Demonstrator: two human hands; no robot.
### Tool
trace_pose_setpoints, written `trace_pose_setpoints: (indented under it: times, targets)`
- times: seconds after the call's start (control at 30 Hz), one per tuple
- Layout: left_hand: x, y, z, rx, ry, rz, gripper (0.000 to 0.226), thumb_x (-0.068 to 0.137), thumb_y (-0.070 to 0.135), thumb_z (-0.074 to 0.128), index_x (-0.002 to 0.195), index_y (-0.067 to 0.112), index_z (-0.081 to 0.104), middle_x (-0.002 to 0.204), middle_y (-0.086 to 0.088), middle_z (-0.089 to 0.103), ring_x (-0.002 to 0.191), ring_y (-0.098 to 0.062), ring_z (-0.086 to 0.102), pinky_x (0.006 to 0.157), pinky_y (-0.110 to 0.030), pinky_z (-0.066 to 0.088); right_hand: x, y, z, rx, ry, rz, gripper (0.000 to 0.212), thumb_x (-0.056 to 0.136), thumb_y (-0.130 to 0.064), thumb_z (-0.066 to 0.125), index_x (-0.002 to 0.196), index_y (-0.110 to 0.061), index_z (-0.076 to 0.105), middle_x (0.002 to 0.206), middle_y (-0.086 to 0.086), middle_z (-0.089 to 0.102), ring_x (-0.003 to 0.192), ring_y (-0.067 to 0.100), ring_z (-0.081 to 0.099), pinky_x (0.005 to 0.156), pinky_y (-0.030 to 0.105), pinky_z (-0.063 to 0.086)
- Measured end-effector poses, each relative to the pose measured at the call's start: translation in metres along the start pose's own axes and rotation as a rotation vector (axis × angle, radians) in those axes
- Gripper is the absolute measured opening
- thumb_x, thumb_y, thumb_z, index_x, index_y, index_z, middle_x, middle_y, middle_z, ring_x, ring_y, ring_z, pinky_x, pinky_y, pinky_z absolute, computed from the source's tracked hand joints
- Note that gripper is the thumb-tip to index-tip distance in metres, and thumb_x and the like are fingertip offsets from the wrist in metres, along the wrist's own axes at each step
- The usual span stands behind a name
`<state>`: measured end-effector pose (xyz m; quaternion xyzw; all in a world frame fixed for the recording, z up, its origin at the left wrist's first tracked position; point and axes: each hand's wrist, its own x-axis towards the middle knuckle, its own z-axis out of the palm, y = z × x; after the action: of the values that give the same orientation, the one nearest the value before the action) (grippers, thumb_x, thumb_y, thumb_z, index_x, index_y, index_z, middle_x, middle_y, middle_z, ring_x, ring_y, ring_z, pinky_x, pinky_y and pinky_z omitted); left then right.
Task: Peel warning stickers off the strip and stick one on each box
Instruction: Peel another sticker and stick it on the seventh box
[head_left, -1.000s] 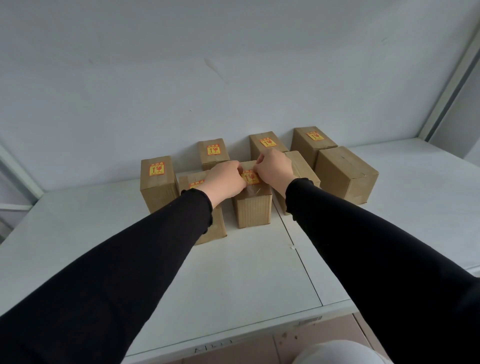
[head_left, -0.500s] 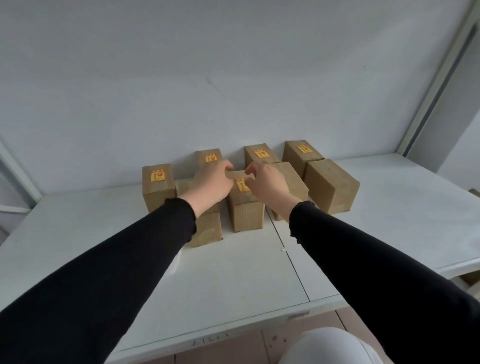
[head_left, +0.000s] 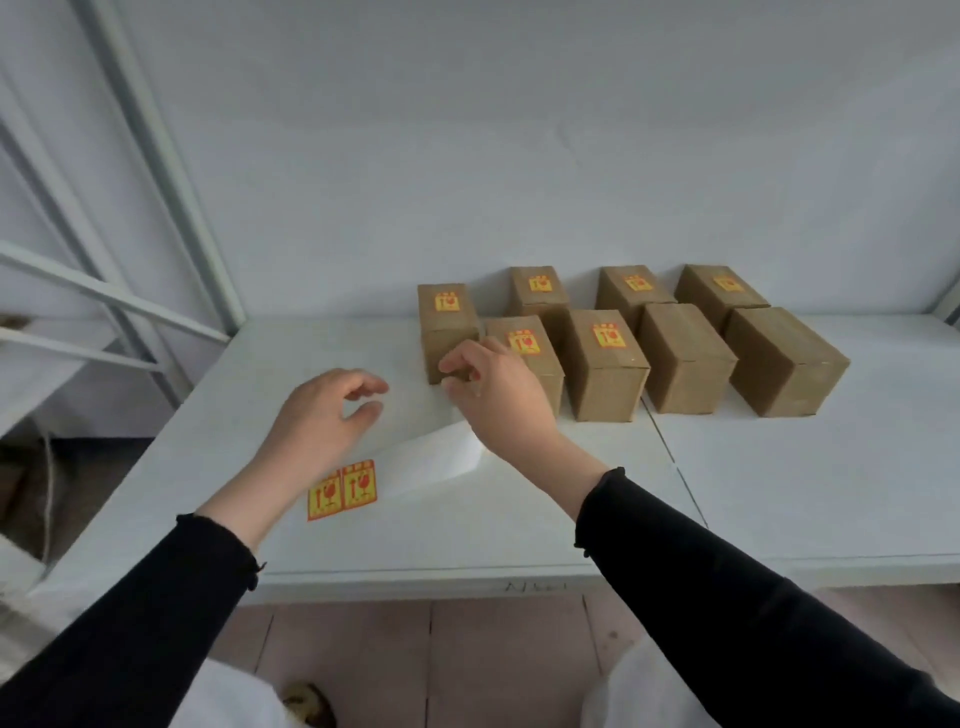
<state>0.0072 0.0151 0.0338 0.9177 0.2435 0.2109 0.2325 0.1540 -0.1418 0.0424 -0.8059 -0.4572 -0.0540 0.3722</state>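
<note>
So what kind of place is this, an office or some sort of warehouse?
Probably a small packing or shipping room, not an office. Plain cardboard boxes stand in rows on a bare white table, a strip of warning stickers lies ready, and a metal shelving frame stands at the left.

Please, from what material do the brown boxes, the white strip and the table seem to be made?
The boxes look like matte brown cardboard, with folded flaps and sharp edges. The strip seems thin white backing paper, since it curls upward; two glossy-looking yellow stickers remain on it. The table looks like smooth white laminate or painted board; I cannot tell which.
</note>
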Motion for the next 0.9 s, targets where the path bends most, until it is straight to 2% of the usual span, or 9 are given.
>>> trace_pose_setpoints:
  times: [0.1, 0.2, 0.33, 0.43, 0.53, 0.63, 0.7, 0.8, 0.9]
  targets:
    - [-0.018, -0.039, 0.001, 0.031, -0.028, -0.105, 0.023, 0.091, 0.016, 0.068, 0.113, 0.02, 0.069, 0.112, 0.0, 0.068, 0.103, -0.015, 0.062, 0.084, -0.025, 0.041, -0.015, -0.011, 0.037, 0.043, -0.08, -0.013, 0.017, 0.096, -0.027, 0.06, 0.11, -0.024, 0.067, 0.11, -0.006, 0.063, 0.099, 0.014, 0.058, 0.08, 0.03, 0.051]
    - [-0.028, -0.07, 0.011, 0.13, -0.179, -0.2, 0.037, 0.091, 0.024, 0.069, 0.126, 0.019, 0.062, 0.124, -0.004, 0.062, 0.116, -0.021, 0.058, 0.087, -0.027, 0.04, -0.029, -0.012, 0.073, 0.096, -0.208, 0.011, 0.019, 0.096, -0.02, 0.06, 0.114, -0.019, 0.067, 0.111, -0.001, 0.064, 0.099, 0.015, 0.061, 0.08, 0.026, 0.048]
    - [-0.028, -0.081, 0.025, 0.23, -0.355, -0.24, 0.056, 0.089, 0.035, 0.07, 0.138, 0.018, 0.05, 0.131, -0.006, 0.054, 0.123, -0.024, 0.048, 0.099, -0.034, 0.042, -0.038, -0.008, 0.107, 0.029, -0.366, 0.003, 0.031, 0.093, -0.02, 0.061, 0.124, -0.018, 0.061, 0.116, 0.003, 0.064, 0.104, 0.021, 0.059, 0.084, 0.032, 0.05]
    - [-0.021, -0.077, 0.029, 0.297, -0.403, -0.265, 0.052, 0.085, 0.038, 0.072, 0.128, 0.02, 0.05, 0.119, -0.003, 0.055, 0.115, -0.024, 0.049, 0.095, -0.04, 0.046, -0.037, -0.005, 0.116, -0.032, -0.415, 0.028, 0.04, 0.09, -0.022, 0.065, 0.129, -0.018, 0.056, 0.12, 0.004, 0.06, 0.108, 0.023, 0.057, 0.086, 0.035, 0.05]
    - [-0.014, -0.077, 0.028, 0.296, -0.47, -0.34, 0.039, 0.082, 0.039, 0.077, 0.109, 0.022, 0.054, 0.106, 0.0, 0.058, 0.104, -0.024, 0.055, 0.083, -0.036, 0.049, -0.036, -0.001, 0.117, -0.033, -0.402, 0.04, 0.037, 0.093, -0.024, 0.063, 0.129, -0.02, 0.056, 0.122, 0.001, 0.059, 0.107, 0.019, 0.057, 0.083, 0.029, 0.048]
    - [-0.012, -0.08, 0.028, 0.143, -0.525, -0.388, 0.022, 0.081, 0.03, 0.079, 0.09, 0.023, 0.06, 0.095, 0.001, 0.065, 0.088, -0.02, 0.062, 0.069, -0.029, 0.045, -0.038, 0.003, 0.113, -0.002, -0.383, 0.041, 0.034, 0.095, -0.023, 0.062, 0.128, -0.019, 0.057, 0.121, -0.001, 0.059, 0.099, 0.013, 0.056, 0.077, 0.024, 0.043]
    - [-0.014, -0.078, 0.025, -0.101, -0.474, -0.399, 0.013, 0.084, 0.017, 0.077, 0.084, 0.02, 0.064, 0.086, -0.001, 0.069, 0.079, -0.018, 0.063, 0.068, -0.028, 0.044, -0.039, 0.004, 0.107, 0.025, -0.349, 0.027, 0.03, 0.095, -0.022, 0.062, 0.125, -0.018, 0.059, 0.117, 0.0, 0.06, 0.093, 0.011, 0.056, 0.076, 0.026, 0.046]
    - [-0.019, -0.062, 0.013, -0.513, -0.362, -0.409, 0.008, 0.092, 0.008, 0.068, 0.086, 0.014, 0.067, 0.076, -0.001, 0.069, 0.069, -0.014, 0.062, 0.064, -0.024, 0.046, -0.036, 0.003, 0.093, 0.089, -0.234, 0.003, 0.022, 0.094, -0.024, 0.065, 0.115, -0.017, 0.064, 0.104, -0.002, 0.061, 0.086, 0.013, 0.06, 0.073, 0.027, 0.049]
    - [-0.027, -0.041, 0.002, -0.72, -0.335, -0.389, 0.007, 0.096, 0.014, 0.062, 0.096, 0.012, 0.069, 0.081, -0.002, 0.072, 0.07, -0.01, 0.064, 0.068, -0.022, 0.049, -0.032, -0.001, 0.076, 0.139, -0.1, -0.022, 0.02, 0.09, -0.029, 0.07, 0.107, -0.02, 0.066, 0.098, -0.006, 0.059, 0.083, 0.01, 0.057, 0.066, 0.019, 0.044]
